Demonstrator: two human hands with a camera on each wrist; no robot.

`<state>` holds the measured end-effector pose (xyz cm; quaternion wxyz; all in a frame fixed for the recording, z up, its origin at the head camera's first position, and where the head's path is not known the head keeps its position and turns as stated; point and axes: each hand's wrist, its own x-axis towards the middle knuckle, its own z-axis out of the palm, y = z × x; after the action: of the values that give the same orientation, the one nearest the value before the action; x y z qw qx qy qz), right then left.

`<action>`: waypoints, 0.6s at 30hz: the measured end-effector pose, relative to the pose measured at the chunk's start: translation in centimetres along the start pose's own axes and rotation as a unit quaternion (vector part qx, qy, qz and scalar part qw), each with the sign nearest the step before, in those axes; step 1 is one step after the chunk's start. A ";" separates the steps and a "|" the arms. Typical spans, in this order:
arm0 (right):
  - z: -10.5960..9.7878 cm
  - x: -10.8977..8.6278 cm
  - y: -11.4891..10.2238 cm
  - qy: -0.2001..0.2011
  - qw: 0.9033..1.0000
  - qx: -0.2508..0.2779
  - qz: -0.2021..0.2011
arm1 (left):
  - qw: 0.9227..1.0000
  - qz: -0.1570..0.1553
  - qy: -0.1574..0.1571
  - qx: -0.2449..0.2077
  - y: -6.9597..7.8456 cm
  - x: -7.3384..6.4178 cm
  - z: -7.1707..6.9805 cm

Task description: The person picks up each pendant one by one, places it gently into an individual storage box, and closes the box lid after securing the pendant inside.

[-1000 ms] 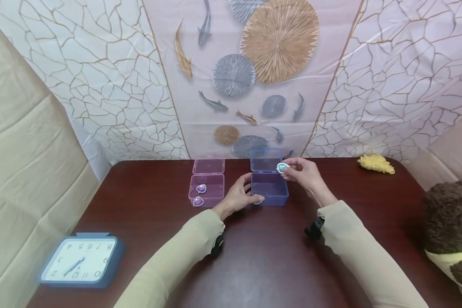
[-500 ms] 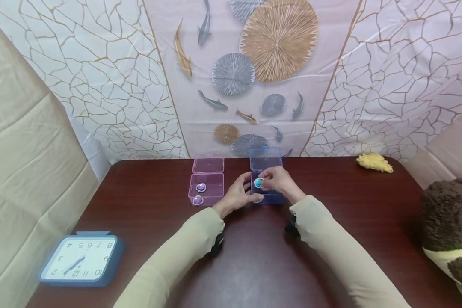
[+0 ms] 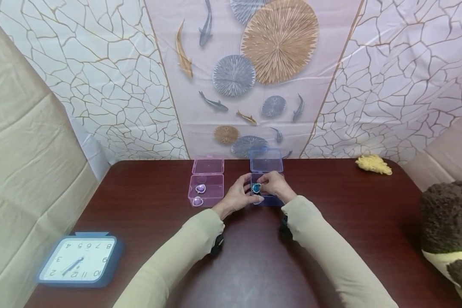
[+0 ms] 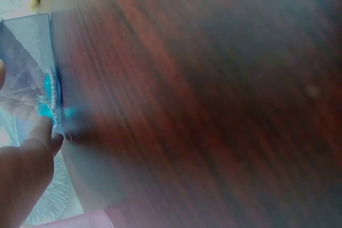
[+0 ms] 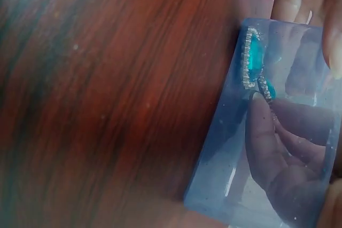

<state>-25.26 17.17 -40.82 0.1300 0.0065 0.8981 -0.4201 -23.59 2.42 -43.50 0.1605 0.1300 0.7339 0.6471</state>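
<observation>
A blue see-through plastic box (image 3: 272, 200) stands with its lid (image 3: 266, 160) raised at the back of the table. My left hand (image 3: 238, 195) grips its left side, the thumb along the front. Inside the box, my right hand (image 3: 276, 185) pinches a teal gem (image 3: 256, 188) edged with small clear stones. Another teal gem (image 5: 255, 57) of the same sort is in the box against the front wall, near the left corner. Through the box wall, the right wrist view shows the right fingertips close beside both gems.
Left of it stands an open pink box (image 3: 216, 196) with two purple gems (image 3: 200, 188). A blue clock (image 3: 77, 262) lies at the front left. Yellow yarn (image 3: 374, 164) lies at the back right, and a brown fluffy thing (image 3: 448, 218) sits at the right edge.
My right hand has moved left from beside the blue box's lid and down into the box, carrying the teal gem. My left hand has stayed at the box's left side.
</observation>
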 end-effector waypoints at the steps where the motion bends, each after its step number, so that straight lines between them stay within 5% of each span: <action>1: 0.0 0.0 0.0 0.001 1.000 -0.013 -0.003 | 1.000 0.001 -0.001 -0.002 0.0 0.0 0.0; 7: -0.1 -0.3 0.1 -0.001 0.998 -0.056 -0.011 | 1.000 0.002 -0.005 0.005 -0.1 0.0 0.0; 18: -0.6 -1.2 -0.8 -0.009 0.999 -0.037 -0.033 | 1.000 -0.007 -0.005 0.004 -0.1 -0.1 -0.1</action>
<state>-24.38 17.22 -39.54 0.1240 -0.0315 0.9118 -0.3902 -23.54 2.26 -43.53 0.1683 0.1292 0.7367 0.6420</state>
